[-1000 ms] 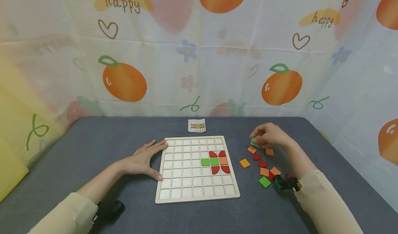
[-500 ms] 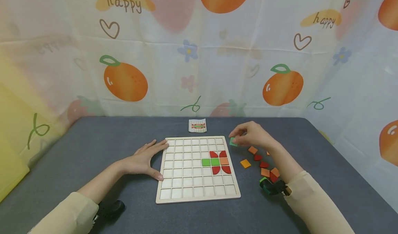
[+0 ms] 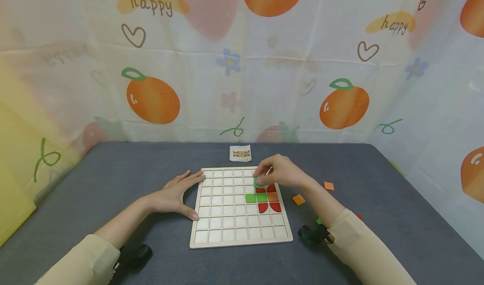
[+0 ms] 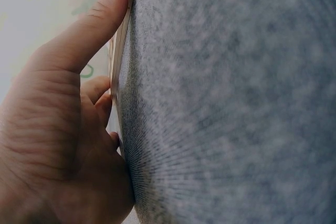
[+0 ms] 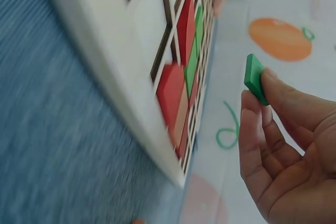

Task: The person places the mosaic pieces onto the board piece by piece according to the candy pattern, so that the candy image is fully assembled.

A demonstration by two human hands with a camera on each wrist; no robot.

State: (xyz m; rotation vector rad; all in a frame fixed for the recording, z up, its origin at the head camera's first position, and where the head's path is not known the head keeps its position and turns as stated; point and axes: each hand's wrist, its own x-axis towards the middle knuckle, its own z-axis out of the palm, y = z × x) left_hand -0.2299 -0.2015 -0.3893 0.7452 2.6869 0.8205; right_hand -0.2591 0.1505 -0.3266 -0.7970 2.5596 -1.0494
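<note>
My right hand (image 3: 281,171) pinches a green square tile (image 5: 255,78) between thumb and fingertips, over the upper right part of the wooden grid board (image 3: 219,230). Below it in the head view, the board holds two light green squares (image 3: 251,198), an orange square (image 3: 272,196) and several red rounded pieces (image 3: 275,207). My left hand (image 3: 172,196) rests along the board's left edge, fingers spread and straight, thumb (image 4: 100,19) against the rim in the left wrist view.
A small pattern card (image 3: 240,154) lies behind the board. Loose pieces lie to the right: a yellow-orange square (image 3: 298,199), an orange square (image 3: 329,186) and others partly hidden under the right forearm. A printed curtain (image 3: 242,87) hangs behind the table.
My right hand has carried the green tile left, from the loose pieces to over the board. The left hand and the board have stayed put.
</note>
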